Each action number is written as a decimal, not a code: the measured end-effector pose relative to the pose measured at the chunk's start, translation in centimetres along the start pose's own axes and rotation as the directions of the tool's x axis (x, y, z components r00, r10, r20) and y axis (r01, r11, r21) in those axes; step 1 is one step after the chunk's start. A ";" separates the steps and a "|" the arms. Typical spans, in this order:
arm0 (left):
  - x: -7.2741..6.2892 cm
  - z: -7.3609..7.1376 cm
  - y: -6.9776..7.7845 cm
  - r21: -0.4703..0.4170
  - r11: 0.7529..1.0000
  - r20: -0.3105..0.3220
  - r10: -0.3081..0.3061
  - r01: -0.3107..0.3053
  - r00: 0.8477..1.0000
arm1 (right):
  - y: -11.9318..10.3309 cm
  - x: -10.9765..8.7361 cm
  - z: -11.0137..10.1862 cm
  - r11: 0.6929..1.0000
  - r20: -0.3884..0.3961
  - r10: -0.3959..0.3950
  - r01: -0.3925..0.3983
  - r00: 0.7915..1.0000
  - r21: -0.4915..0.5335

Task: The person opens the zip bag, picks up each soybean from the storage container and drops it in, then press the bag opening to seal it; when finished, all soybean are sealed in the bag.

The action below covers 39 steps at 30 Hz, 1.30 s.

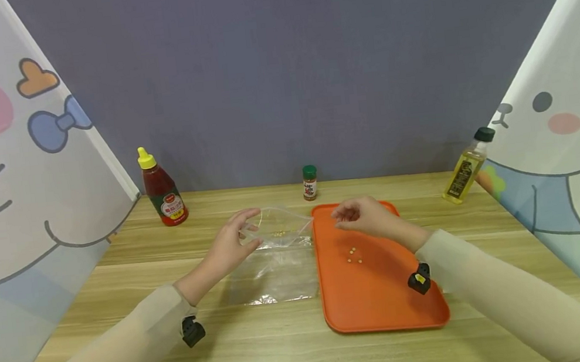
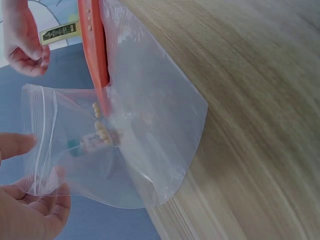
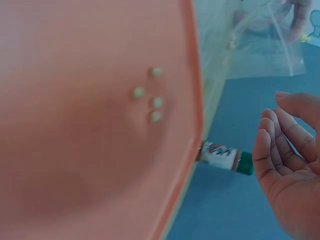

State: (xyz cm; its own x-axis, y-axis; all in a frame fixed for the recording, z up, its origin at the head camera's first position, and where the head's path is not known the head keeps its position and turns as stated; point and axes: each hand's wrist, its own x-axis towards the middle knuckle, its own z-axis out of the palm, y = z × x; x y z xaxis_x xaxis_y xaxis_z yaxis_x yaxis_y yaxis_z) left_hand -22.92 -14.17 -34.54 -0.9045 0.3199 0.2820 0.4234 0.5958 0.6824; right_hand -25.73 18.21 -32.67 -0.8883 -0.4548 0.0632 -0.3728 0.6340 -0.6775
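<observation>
My left hand (image 1: 234,234) is at the left edge of a clear zip bag's mouth, its fingers holding the plastic there. The zip bag (image 2: 145,95) lies with its lower part flat on the table and its mouth end raised and gaping. Several small round yellowish beans (image 2: 102,133) are inside it. My right hand (image 1: 362,216) hovers above the far part of an orange tray (image 1: 377,301), its fingers loosely curled and nothing visible in them. Several more beans (image 3: 156,102) lie on the tray.
A red sauce bottle (image 1: 165,194) with a yellow cap stands back left. A green-capped spice jar (image 1: 310,183) stands behind the tray, and an oil bottle (image 1: 465,174) at back right. A grey panel (image 1: 279,76) closes the table's far side.
</observation>
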 end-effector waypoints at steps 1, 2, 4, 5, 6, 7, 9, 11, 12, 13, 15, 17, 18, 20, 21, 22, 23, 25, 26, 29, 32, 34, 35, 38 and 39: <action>0.0 0.0 -0.1 -0.001 1.000 -0.001 0.001 -0.001 1.000 | 0.3 -0.2 0.0 1.000 0.005 0.007 -0.007 1.000 -0.002; 0.0 0.0 -0.1 0.002 1.000 -0.003 0.005 -0.005 1.000 | 0.6 -0.3 -0.1 1.000 0.009 0.016 -0.016 1.000 0.001; 0.0 -0.1 -0.1 -0.009 1.000 -0.004 0.000 0.000 1.000 | 1.2 -0.6 -0.1 1.000 0.017 0.026 -0.026 1.000 0.001; 0.0 -0.1 -0.1 -0.015 1.000 -0.005 -0.003 0.003 1.000 | 1.5 -0.7 -0.1 0.999 0.020 0.032 -0.032 0.999 0.000; 0.0 -0.1 -0.1 -0.015 1.000 -0.005 -0.003 0.003 1.000 | 1.8 -0.9 -0.1 0.999 0.023 0.035 -0.035 0.999 -0.002; 0.0 -0.1 -0.1 -0.016 1.000 -0.006 -0.004 0.003 1.000 | 2.1 -1.0 -0.1 0.999 0.027 0.036 -0.036 0.999 -0.008; 0.0 -0.2 -0.1 -0.023 1.000 -0.005 -0.012 0.012 1.000 | 2.6 -1.2 -0.1 0.999 0.033 0.041 -0.041 0.999 -0.004; 0.0 -0.2 -0.1 -0.017 1.000 -0.005 -0.009 0.009 1.000 | 3.1 -1.3 0.0 0.999 0.041 0.047 -0.047 0.998 0.009; 0.0 -0.2 -0.1 -0.016 1.000 -0.005 -0.011 0.011 1.000 | 3.4 -1.4 0.0 0.999 0.050 0.043 -0.044 0.998 0.017; 0.0 -0.2 -0.1 -0.017 1.000 -0.005 -0.013 0.013 1.000 | 3.6 -1.4 0.0 0.998 0.058 0.047 -0.049 0.997 0.033; -0.1 -0.3 -0.1 -0.015 1.000 -0.002 -0.014 0.014 1.000 | 4.1 -1.5 0.1 0.995 0.082 0.058 -0.064 0.995 0.072; -0.1 -0.3 -0.1 -0.014 1.000 0.000 -0.019 0.019 1.000 | 4.7 -1.6 0.2 0.991 0.112 0.078 -0.089 0.991 0.100; -0.1 -0.2 -0.1 -0.013 1.000 0.002 -0.019 0.019 1.000 | 5.0 -1.6 0.3 0.989 0.125 0.089 -0.103 0.988 0.110; -0.1 -0.2 -0.1 -0.008 1.000 0.003 -0.018 0.018 1.000 | 5.5 -1.6 0.5 0.984 0.146 0.111 -0.130 0.983 0.126; -0.1 -0.2 -0.1 -0.005 1.000 0.003 -0.017 0.017 1.000 | 5.7 -1.6 0.6 0.983 0.156 0.111 -0.132 0.981 0.127; -0.1 -0.2 -0.1 -0.005 1.000 0.005 -0.018 0.018 1.000 | 5.9 -1.7 0.7 0.984 0.163 0.109 -0.130 0.981 0.124; -0.1 -0.2 -0.1 -0.006 1.000 0.006 -0.019 0.019 1.000 | 6.1 -1.7 0.8 0.983 0.169 0.112 -0.134 0.979 0.125; -0.1 -0.2 -0.1 -0.007 1.000 0.009 -0.018 0.018 1.000 | 6.4 -1.8 1.0 0.985 0.177 0.104 -0.126 0.979 0.120; -0.1 -0.2 -0.1 -0.009 1.000 0.011 -0.017 0.018 1.000 | 6.4 -1.8 1.0 0.985 0.179 0.100 -0.123 0.979 0.121; -0.1 -0.2 -0.1 -0.011 1.000 0.012 -0.012 0.012 1.000 | 6.4 -1.9 1.1 0.986 0.182 0.100 -0.121 0.978 0.113; -0.1 -0.1 -0.1 -0.013 1.000 0.012 -0.010 0.011 1.000 | 6.6 -1.8 1.3 0.989 0.171 0.098 -0.115 0.980 0.088; -0.1 -0.1 -0.1 -0.011 1.000 0.013 -0.010 0.011 1.000 | 6.8 -1.7 1.5 0.992 0.162 0.095 -0.107 0.982 0.068; -0.1 0.0 -0.2 -0.011 1.000 0.014 -0.010 0.010 1.000 | 6.9 -1.6 1.6 0.994 0.157 0.088 -0.098 0.984 0.056; -0.1 0.0 -0.2 -0.016 1.000 0.010 -0.007 0.007 1.000 | 7.0 -1.6 1.7 0.997 0.152 0.065 -0.070 0.986 0.031; -0.1 0.1 -0.2 -0.013 1.000 0.009 -0.006 0.006 1.000 | 6.9 -1.6 1.6 0.998 0.154 0.047 -0.051 0.987 0.023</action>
State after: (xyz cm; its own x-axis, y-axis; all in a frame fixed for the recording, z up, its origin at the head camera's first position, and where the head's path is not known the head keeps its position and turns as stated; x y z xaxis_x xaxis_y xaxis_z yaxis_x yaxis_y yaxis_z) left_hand -22.95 -14.29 -34.75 -0.9067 0.3225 0.2717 0.4168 0.5880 0.6932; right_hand -26.47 22.31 -38.68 -0.8532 -0.5151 -0.0822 -0.3203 0.6417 -0.6969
